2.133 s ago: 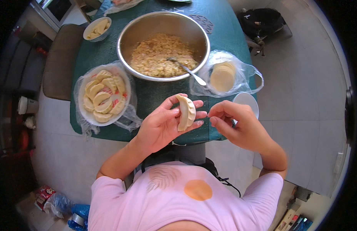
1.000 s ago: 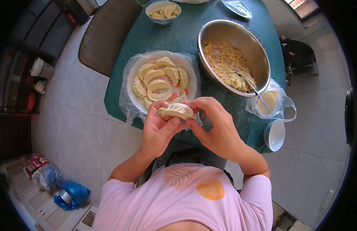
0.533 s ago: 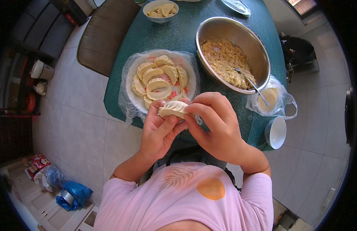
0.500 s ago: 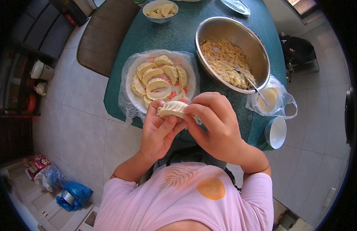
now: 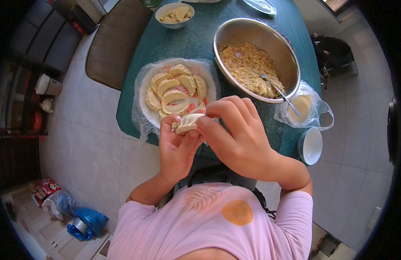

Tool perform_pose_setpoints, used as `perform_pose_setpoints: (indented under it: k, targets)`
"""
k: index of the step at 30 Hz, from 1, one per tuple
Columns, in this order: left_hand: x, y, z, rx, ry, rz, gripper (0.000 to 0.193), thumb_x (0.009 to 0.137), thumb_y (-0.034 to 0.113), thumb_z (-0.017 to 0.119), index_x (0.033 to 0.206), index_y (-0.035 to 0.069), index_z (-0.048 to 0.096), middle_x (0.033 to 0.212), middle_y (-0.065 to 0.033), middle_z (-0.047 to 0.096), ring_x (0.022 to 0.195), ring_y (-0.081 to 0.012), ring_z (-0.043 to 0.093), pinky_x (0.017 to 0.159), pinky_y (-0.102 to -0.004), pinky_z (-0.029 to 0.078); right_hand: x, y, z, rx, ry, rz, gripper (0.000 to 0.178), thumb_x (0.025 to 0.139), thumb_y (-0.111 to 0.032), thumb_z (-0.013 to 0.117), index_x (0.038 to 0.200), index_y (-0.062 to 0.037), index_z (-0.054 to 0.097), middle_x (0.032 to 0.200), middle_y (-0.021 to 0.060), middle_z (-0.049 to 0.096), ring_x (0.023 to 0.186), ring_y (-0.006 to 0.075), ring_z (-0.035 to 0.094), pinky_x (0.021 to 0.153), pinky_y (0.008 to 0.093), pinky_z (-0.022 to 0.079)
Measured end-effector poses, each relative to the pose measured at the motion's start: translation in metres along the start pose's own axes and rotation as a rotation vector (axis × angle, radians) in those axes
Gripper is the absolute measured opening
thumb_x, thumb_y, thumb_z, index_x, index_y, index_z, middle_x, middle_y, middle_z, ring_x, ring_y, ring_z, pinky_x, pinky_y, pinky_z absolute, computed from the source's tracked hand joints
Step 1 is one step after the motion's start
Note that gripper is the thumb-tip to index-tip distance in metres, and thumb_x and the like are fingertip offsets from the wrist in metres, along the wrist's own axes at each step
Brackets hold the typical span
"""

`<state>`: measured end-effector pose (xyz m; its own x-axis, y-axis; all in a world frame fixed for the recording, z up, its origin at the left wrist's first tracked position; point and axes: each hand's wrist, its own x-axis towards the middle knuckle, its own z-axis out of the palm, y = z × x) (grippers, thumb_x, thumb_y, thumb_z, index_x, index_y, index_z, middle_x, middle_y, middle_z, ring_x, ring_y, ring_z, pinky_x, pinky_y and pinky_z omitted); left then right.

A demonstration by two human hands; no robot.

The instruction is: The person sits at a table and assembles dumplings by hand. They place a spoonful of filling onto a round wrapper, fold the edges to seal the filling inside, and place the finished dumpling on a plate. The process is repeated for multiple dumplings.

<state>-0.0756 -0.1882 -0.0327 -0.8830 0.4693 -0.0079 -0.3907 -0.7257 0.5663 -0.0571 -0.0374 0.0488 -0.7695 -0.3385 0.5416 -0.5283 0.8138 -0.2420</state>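
Observation:
A pale dumpling (image 5: 188,123) with a pleated edge is held up over the near edge of the table. My left hand (image 5: 178,149) supports it from the left and below, thumb in front. The fingertips of my right hand (image 5: 239,134) pinch its right end and cover that part. Just beyond my hands, a round plate (image 5: 142,97) wrapped in clear plastic carries several finished dumplings (image 5: 169,85). To the right, a large steel bowl (image 5: 291,47) contains minced filling (image 5: 252,65), with a spoon (image 5: 280,93) leaning on its rim.
Round wrappers (image 5: 300,107) lie in a plastic bag at the table's right, near a small white bowl (image 5: 312,146). Another bowl (image 5: 174,25) with folded pieces stands at the far left. A brown chair (image 5: 116,43) is against the table's left side.
My right hand has shifted left along the dumpling and now covers more of its right end. The dumpling has moved slightly left. The camera view has shifted a little.

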Motion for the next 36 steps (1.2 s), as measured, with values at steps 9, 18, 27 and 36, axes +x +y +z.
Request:
perform_pose_setpoints:
  k: [9,18,27,36]
  targets:
    - [-0.003,-0.005,-0.002,0.117,0.016,0.078,0.038,0.090,0.004,0.058,0.116,0.012,0.032,0.132,-0.0213,0.045,0.115,-0.0256,0.052,0.093,-0.0374,0.049,0.000,0.002,0.004,-0.047,-0.019,-0.038,0.027,0.064,-0.014,0.061,0.086,-0.0005,0.056,0.088,0.0092,0.048,0.083,0.0251,0.049,0.069,0.0340,0.037]
    - [0.006,0.006,-0.005,-0.356,-0.098,-0.180,0.046,0.092,0.004,0.052,0.133,0.010,0.032,0.137,-0.0200,0.039,0.128,-0.0372,0.039,0.100,-0.0438,0.047,-0.012,-0.002,-0.019,0.221,0.143,0.137,0.034,0.067,-0.002,0.070,0.099,-0.0013,0.059,0.089,0.0109,0.055,0.076,0.0265,0.054,0.067,0.0348,0.042]
    - [0.005,0.002,-0.006,-0.518,-0.110,-0.234,0.044,0.092,0.003,0.051,0.132,0.011,0.033,0.137,-0.0202,0.039,0.124,-0.0327,0.045,0.096,-0.0403,0.050,-0.009,-0.006,-0.013,0.181,0.149,0.062,0.036,0.065,0.001,0.073,0.099,-0.0013,0.060,0.089,0.0102,0.055,0.073,0.0250,0.054,0.063,0.0342,0.043]
    - [0.006,0.000,0.003,-0.151,-0.119,-0.033,0.039,0.091,0.003,0.055,0.121,0.014,0.033,0.134,-0.0245,0.041,0.118,-0.0291,0.051,0.092,-0.0369,0.052,-0.011,0.000,-0.007,0.119,0.138,0.061,0.033,0.067,-0.002,0.072,0.097,-0.0013,0.061,0.091,0.0099,0.054,0.074,0.0247,0.053,0.067,0.0342,0.042]
